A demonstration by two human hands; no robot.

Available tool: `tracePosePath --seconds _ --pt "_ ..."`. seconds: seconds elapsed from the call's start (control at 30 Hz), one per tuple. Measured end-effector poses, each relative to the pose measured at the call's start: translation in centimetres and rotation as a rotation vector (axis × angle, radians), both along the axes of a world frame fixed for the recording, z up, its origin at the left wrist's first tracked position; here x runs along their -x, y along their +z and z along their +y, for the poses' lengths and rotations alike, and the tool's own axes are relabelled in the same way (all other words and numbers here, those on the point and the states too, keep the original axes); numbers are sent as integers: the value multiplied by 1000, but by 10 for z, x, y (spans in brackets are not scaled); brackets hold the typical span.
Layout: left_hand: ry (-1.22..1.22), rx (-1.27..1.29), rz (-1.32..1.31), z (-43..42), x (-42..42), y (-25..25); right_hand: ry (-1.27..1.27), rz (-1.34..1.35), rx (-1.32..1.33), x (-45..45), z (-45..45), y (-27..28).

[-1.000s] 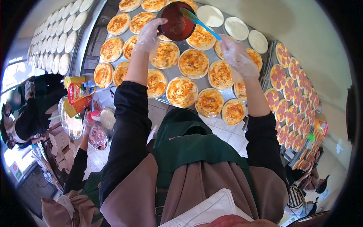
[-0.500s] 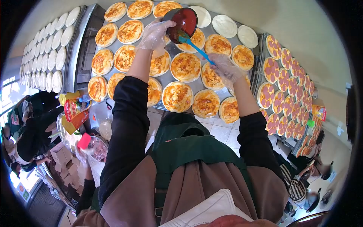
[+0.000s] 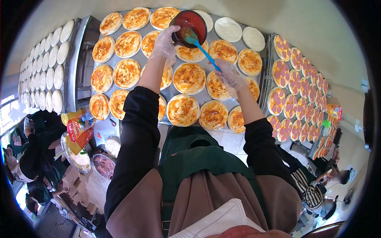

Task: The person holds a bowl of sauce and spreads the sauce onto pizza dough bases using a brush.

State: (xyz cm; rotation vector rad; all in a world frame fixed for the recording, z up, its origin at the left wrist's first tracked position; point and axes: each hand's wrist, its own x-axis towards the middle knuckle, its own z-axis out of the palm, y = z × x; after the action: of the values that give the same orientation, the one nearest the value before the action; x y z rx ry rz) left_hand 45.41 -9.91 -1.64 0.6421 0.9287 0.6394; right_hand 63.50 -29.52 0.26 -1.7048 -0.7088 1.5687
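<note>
Apron: dark green, nearest, below the bowl.
Left hand: clear-gloved, clamped on the near-left rim of the bowl; the two hands are apart.
Right hand: clear-gloved, closed around the handle end of a blue spatula, below and right of the bowl.
Bowl: dark outside, red sauce inside, tilted, held over the surface; the spatula's head is inside.
Sauced bases: orange-red rounds in rows around and below the bowl.
Plain bases: pale rounds right of the bowl.
Meat-topped bases: pink-sliced rounds, well right of the bowl.
Dough rounds: pale, well left of the bowl.
Other people: blurred, far below the bowl, at both sides.
</note>
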Motion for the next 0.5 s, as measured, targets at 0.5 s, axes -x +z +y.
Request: tracePosePath --seconds 0.5 --pt "406 140 -28 -5 25 3 -199 -401 -306 -56 51 -62"
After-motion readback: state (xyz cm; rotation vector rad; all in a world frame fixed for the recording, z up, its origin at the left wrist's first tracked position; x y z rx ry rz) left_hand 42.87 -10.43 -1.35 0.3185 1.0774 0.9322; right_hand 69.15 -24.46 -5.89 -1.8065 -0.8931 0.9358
